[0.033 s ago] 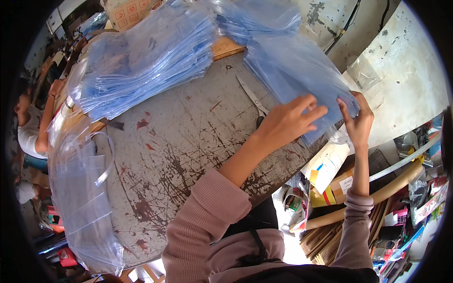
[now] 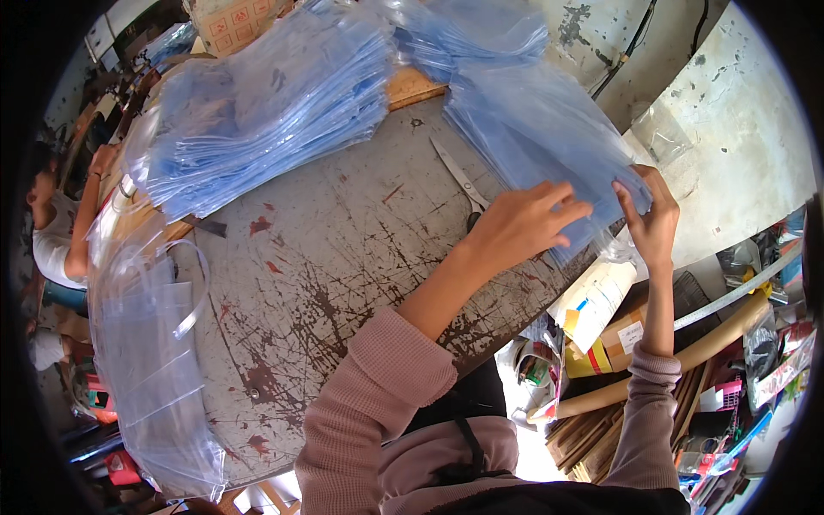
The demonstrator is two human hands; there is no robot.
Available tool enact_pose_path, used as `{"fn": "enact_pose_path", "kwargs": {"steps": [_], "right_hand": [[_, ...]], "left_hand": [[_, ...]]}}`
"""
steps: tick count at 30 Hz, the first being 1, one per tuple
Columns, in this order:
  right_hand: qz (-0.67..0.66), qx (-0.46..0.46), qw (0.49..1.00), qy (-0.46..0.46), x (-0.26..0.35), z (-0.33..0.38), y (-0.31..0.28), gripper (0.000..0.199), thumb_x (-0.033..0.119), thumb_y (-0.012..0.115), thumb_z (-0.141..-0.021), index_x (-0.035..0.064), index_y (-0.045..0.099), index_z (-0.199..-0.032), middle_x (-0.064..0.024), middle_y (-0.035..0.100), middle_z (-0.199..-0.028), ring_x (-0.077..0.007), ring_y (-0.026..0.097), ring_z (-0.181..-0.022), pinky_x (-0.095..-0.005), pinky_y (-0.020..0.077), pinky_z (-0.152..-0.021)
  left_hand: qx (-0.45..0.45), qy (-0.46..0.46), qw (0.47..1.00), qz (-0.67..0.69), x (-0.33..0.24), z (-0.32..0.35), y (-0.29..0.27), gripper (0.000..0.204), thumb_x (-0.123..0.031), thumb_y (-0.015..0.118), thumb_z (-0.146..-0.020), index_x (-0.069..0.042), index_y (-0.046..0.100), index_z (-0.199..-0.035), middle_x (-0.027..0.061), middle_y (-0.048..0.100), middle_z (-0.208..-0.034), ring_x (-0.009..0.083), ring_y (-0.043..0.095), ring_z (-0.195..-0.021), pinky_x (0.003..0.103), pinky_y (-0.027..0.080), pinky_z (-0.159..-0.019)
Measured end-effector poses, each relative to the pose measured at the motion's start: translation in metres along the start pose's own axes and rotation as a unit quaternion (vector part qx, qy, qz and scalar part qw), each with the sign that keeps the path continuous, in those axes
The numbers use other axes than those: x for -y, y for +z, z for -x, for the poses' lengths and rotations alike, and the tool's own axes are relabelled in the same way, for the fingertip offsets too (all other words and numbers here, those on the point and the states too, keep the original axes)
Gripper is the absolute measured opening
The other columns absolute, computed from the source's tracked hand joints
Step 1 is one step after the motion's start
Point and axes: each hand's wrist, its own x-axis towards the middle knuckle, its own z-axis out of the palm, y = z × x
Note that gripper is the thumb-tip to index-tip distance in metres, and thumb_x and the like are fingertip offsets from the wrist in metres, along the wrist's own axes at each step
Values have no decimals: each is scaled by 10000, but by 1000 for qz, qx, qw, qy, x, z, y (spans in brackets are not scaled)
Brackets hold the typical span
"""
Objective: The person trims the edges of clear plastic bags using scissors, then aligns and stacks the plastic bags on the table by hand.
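A stack of clear bluish plastic sheets (image 2: 541, 112) lies slanted along the table's far right edge. At its near right corner my right hand (image 2: 654, 225) grips the sheets' edge between thumb and fingers. My left hand (image 2: 522, 225) hovers over the stack's near end with its fingers apart; nothing shows between them. Beside the stack, just beyond my left wrist, are scissors (image 2: 459, 176) with dark handles, partly hidden by that hand.
A thicker pile of bluish sheets (image 2: 283, 94) covers the far left of the scratched table (image 2: 283, 318). Clear plastic pieces (image 2: 150, 343) hang over the left edge. Boxes (image 2: 620, 336) and a long tan tube (image 2: 687, 360) crowd the right. A co-worker's arm (image 2: 84, 215) shows far left.
My left hand has dropped slightly toward me, its fingers a little lower over the sheets. The right hand keeps its place at the corner.
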Motion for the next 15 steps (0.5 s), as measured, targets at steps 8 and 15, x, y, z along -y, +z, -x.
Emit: {"fn": "enact_pose_path", "kwargs": {"steps": [8, 15], "right_hand": [[-5, 78, 991, -104, 4, 7, 1, 301, 78, 717, -694, 20, 589, -960, -127, 591, -977, -312, 603, -848, -350, 489, -680], [-22, 72, 988, -131, 2, 6, 5, 356, 170, 757, -657, 28, 593, -939, -131, 585, -982, -320, 604, -821, -346, 488, -656]], "left_hand": [[46, 4, 998, -36, 9, -8, 16, 98, -189, 644, -749, -98, 671, -772, 0, 605, -758, 202, 602, -701, 332, 480, -596], [-24, -69, 997, 6, 9, -14, 17, 108, -162, 638, -759, -55, 653, -746, 52, 592, -719, 240, 591, -634, 330, 473, -552]]}}
